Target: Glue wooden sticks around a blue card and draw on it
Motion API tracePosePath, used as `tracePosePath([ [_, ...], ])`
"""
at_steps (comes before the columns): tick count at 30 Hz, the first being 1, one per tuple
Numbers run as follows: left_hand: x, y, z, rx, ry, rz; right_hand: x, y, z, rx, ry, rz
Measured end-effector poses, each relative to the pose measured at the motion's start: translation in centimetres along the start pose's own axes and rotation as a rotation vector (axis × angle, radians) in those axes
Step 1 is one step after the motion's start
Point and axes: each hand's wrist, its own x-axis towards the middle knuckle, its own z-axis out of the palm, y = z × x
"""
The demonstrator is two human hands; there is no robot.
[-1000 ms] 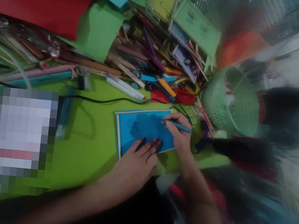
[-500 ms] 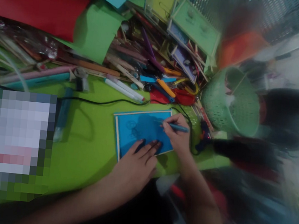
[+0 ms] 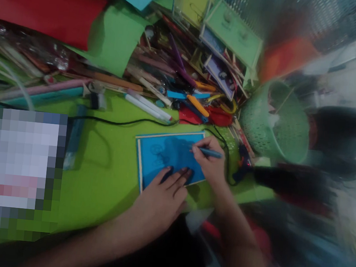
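Note:
A blue card (image 3: 148, 164) edged with thin wooden sticks lies on the green tabletop (image 3: 96, 193). Dark line drawing (image 3: 159, 152) shows on its left half. My left hand (image 3: 162, 195) rests flat on the card's lower edge, fingers stretched out and slightly apart. Between the fingers of my right hand (image 3: 211, 162) is a blue pen (image 3: 210, 152), its tip pointing left over the card's right half. Shadow falls there, so whether the tip touches the surface cannot be made out.
Behind the card runs a black cable (image 3: 112, 121), with white markers (image 3: 149, 107), scissors and many craft sticks beyond. A green basket (image 3: 280, 122) stands at right, near a dark glue gun (image 3: 243, 171). Framed cards (image 3: 234, 34) are piled at the back.
My right hand with the pen has shifted very slightly left and down. My left hand stays in place on the card.

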Motion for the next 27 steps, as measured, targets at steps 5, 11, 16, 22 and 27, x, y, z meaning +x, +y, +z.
tracePosePath([
  [5,-0.13,0.02,0.1,0.002,-0.01,0.001,0.04,-0.08,0.04,0.004,-0.008,-0.003],
  [11,-0.03,0.01,0.22,0.0,0.004,0.002,-0.02,0.33,0.07,0.027,-0.014,-0.007],
  [16,-0.07,0.03,0.15,0.008,0.014,0.008,0.02,0.21,0.21,0.028,-0.007,0.001],
  [22,-0.01,0.06,0.11,-0.004,0.02,0.007,0.05,0.06,0.4,0.012,0.016,0.0],
  [27,-0.01,0.01,0.08,0.001,0.028,0.005,0.06,0.03,0.42,-0.009,0.034,-0.015],
])
